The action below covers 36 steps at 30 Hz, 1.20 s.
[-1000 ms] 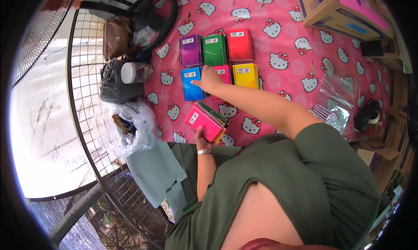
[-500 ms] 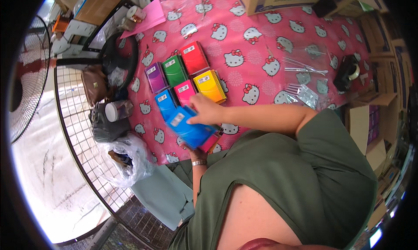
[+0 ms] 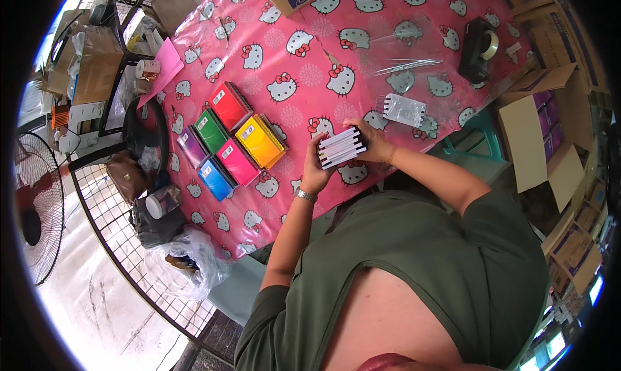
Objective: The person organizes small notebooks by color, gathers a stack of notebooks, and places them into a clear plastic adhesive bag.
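Note:
Both my hands hold a stack of small spiral notebooks (image 3: 341, 148) just above the near part of the table, its white page edges and dark bindings facing up. My left hand (image 3: 315, 166), with a metal watch on its wrist, is closed round the stack's left side. On the other side my right hand (image 3: 375, 143) grips it, fingers partly hidden. Further left lie notebooks in two rows: purple (image 3: 192, 146), green (image 3: 211, 131), red (image 3: 228, 107), blue (image 3: 215, 179), pink (image 3: 237, 162) and yellow (image 3: 259, 142). The covers of the held notebooks cannot be seen.
A white spiral-edged pad (image 3: 405, 110) and clear plastic sleeves (image 3: 388, 80) lie to the right. Beyond them stands a black tape dispenser (image 3: 477, 53). An open carton (image 3: 561, 135) is at the right; a wire rack (image 3: 123, 241) and fan (image 3: 39, 209) are at the left.
The blue notebook that my right hand held over the others is no longer seen apart. Both hands now grip the stack edge up, further right of the laid-out notebooks. The view has turned.

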Each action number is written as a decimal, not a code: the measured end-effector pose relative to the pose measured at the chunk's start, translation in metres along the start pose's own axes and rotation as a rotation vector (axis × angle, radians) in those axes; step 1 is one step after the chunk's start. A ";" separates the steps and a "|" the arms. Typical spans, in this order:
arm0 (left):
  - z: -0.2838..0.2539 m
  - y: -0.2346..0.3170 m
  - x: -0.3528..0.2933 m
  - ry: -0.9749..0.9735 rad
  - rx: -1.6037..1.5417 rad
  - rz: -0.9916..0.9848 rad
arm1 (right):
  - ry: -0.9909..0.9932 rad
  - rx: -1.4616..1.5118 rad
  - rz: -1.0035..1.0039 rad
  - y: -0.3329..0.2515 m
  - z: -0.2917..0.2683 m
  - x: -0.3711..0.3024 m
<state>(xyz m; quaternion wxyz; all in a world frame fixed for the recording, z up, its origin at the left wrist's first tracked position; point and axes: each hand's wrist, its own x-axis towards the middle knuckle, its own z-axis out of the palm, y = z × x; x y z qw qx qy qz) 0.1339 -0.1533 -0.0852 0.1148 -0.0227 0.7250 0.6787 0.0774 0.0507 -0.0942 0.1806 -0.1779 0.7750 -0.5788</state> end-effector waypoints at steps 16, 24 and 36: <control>0.010 -0.016 0.014 -0.012 0.133 0.103 | 0.065 -0.183 -0.256 0.018 0.007 0.002; -0.005 0.008 0.018 -0.155 0.168 0.028 | 0.206 -1.138 0.047 -0.077 -0.098 -0.035; 0.012 0.074 0.042 -0.177 -0.106 -0.461 | 1.431 -0.309 -0.030 -0.164 -0.373 -0.194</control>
